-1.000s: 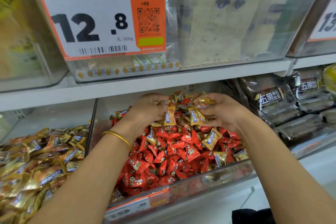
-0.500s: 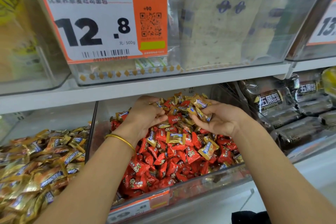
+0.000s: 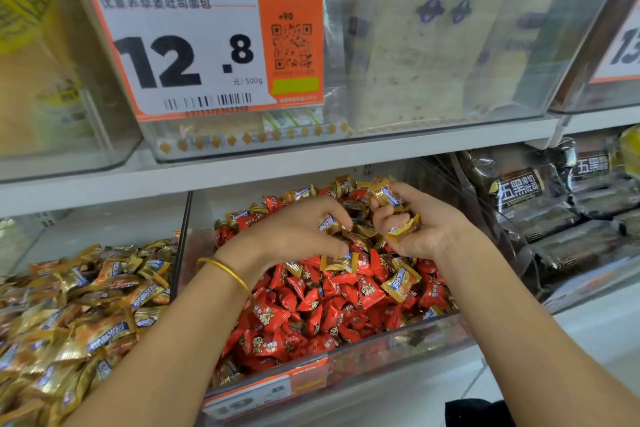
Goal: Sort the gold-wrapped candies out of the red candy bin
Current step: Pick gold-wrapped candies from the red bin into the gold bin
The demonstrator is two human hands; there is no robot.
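Head view, left hand [image 3: 298,236] pinching gold candy [image 3: 329,224], right hand [image 3: 427,229] cupping gold candies [image 3: 401,231].

Orange price tag [image 3: 201,42] on an upper clear bin, "12.8", "元/500g" beneath, "+90" above a QR code, barcode along its foot; far right of that tag, second price tag [image 3: 623,45], cut off at "13"; below and right of it, dark packets [image 3: 519,189] labelled "五黑厚切吐司"

1. Left arm reaches in from the lower left; left hand [image 3: 298,234] is palm down, its fingertips pinching a gold-wrapped candy [image 3: 328,224].
2. Right arm comes from the lower right; right hand [image 3: 427,229] is cupped, fingers curled round several gold candies [image 3: 401,230].
3. The two hands nearly meet.
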